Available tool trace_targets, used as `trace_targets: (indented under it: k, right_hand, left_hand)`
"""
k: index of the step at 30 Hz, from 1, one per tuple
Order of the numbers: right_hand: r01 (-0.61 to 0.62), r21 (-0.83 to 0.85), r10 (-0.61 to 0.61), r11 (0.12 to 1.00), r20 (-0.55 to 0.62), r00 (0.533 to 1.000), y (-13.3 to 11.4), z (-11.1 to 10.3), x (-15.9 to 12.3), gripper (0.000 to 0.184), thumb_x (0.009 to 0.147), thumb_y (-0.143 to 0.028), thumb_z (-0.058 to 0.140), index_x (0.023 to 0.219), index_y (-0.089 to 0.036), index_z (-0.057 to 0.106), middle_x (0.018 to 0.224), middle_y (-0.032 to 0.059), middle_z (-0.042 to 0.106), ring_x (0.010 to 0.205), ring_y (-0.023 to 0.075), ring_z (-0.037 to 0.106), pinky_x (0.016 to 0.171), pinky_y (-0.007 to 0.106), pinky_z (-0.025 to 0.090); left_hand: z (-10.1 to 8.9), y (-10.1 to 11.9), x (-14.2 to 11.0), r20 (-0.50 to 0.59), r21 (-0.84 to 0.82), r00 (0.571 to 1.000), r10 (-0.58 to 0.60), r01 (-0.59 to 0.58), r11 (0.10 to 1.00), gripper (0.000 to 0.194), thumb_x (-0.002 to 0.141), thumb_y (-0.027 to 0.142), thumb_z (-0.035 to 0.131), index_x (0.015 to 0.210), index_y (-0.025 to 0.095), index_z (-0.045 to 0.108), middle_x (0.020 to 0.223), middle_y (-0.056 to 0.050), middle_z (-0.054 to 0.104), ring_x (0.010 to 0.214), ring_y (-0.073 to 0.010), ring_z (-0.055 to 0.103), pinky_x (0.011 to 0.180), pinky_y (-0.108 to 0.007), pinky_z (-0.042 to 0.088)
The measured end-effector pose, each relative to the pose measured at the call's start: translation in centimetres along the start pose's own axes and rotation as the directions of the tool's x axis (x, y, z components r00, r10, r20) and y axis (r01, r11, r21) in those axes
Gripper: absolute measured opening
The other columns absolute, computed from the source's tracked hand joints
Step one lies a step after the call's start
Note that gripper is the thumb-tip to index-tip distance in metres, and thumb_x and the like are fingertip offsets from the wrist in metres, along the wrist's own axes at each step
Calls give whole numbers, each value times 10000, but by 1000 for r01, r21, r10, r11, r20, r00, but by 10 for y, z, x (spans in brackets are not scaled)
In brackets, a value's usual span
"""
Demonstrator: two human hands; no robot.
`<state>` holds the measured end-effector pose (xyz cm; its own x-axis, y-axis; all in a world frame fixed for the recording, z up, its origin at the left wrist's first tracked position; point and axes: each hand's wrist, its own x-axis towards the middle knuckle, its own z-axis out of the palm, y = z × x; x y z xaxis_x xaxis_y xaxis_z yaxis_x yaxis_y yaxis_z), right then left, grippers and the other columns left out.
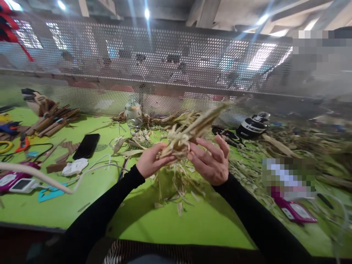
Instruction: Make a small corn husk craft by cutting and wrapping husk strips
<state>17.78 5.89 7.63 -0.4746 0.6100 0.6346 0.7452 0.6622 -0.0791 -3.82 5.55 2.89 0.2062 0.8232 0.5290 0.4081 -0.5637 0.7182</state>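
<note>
A bundle of dried, pale plant leaves (199, 123) is held above the middle of the green table, tilted up to the right, with frayed strips at its lower end. My left hand (152, 158) pinches that lower end between thumb and fingers. My right hand (211, 161) is at the bundle's right side, its thumb and curled forefinger gripping the leaves, the other fingers bent and raised. Below both hands, loose dried strips and scraps (178, 187) lie on the table.
A perforated metal screen (154, 69) runs along the back. Left lie a black phone (87, 146), brown sticks (55, 119) and orange-handled pliers (23, 143); a pale cable (41, 176) crosses there. A jar (134, 114) and a black bottle (252, 125) stand behind. Leaf scraps (247, 176) cover the right.
</note>
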Motion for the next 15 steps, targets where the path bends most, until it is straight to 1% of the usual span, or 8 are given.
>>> trace_targets:
  k: [2, 3, 4, 6, 8, 11, 13, 15]
  right_hand:
    - [-162, 54, 167, 985, -122, 978, -10, 3, -6, 133, 827, -341, 570, 942, -354, 635, 1128, 16, 620, 1146, 269, 491, 1057, 523, 266]
    - [-242, 130, 262, 962, -167, 951, -13, 6, -7, 201, 824, -373, 569, 1011, -312, 607, 1156, 58, 593, 1126, 278, 501, 1012, 514, 340]
    - [-305, 242, 348, 921, -163, 923, -16, 11, -7, 291, 821, -403, 567, 1077, -265, 565, 1156, 96, 576, 1074, 276, 532, 939, 488, 419]
    - [-384, 489, 445, 783, -10, 896, -19, 23, -7, 402, 815, -446, 565, 1122, -195, 498, 1061, 117, 597, 898, 239, 598, 759, 401, 515]
    - [-443, 636, 450, 632, 165, 878, -21, 35, -8, 373, 815, -450, 566, 1067, -182, 512, 943, 80, 632, 776, 201, 613, 665, 334, 519]
    - [-471, 755, 479, 455, 238, 845, -18, 51, -11, 288, 805, -420, 580, 973, -186, 577, 888, 39, 656, 792, 184, 612, 693, 291, 500]
    - [-482, 812, 503, 329, 281, 817, -13, 59, -15, 266, 787, -415, 591, 916, -183, 610, 855, 22, 666, 812, 182, 610, 723, 283, 492]
    - [-504, 829, 513, 242, 332, 792, -6, 66, -19, 269, 763, -431, 602, 853, -178, 629, 809, 16, 672, 803, 187, 612, 725, 287, 492]
  left_hand:
    - [12, -2, -1, 49, -205, 991, -126, 134, 970, 377, 859, 445, 462, 1043, 147, 602, 909, -74, 678, 821, -204, 629, 742, -317, 497]
    - [19, -3, -2, 42, -233, 987, -153, 159, 960, 371, 876, 430, 428, 1037, 144, 600, 906, -70, 675, 810, -191, 623, 732, -298, 489]
    - [24, -4, -3, 27, -248, 984, -176, 177, 952, 364, 884, 418, 408, 1039, 146, 594, 919, -67, 671, 817, -183, 618, 736, -286, 480]
    - [32, -4, -5, 1, -219, 982, -191, 186, 958, 346, 883, 408, 407, 1051, 153, 569, 943, -65, 663, 836, -175, 609, 750, -274, 464]
    - [36, -3, -7, -12, -164, 977, -213, 208, 964, 335, 868, 409, 437, 1072, 158, 524, 909, -55, 658, 785, -166, 604, 715, -269, 456]
    - [36, -3, -8, -58, -91, 963, -262, 256, 962, 307, 872, 403, 431, 1067, 172, 482, 834, -27, 643, 697, -155, 587, 666, -270, 442]
    - [35, -5, -7, -89, -105, 958, -273, 264, 959, 281, 898, 403, 378, 1008, 180, 510, 829, -21, 635, 727, -155, 586, 702, -275, 445]
    - [35, -8, -6, -94, -172, 957, -275, 257, 951, 318, 911, 417, 344, 939, 176, 550, 855, -29, 636, 808, -161, 589, 762, -277, 450]
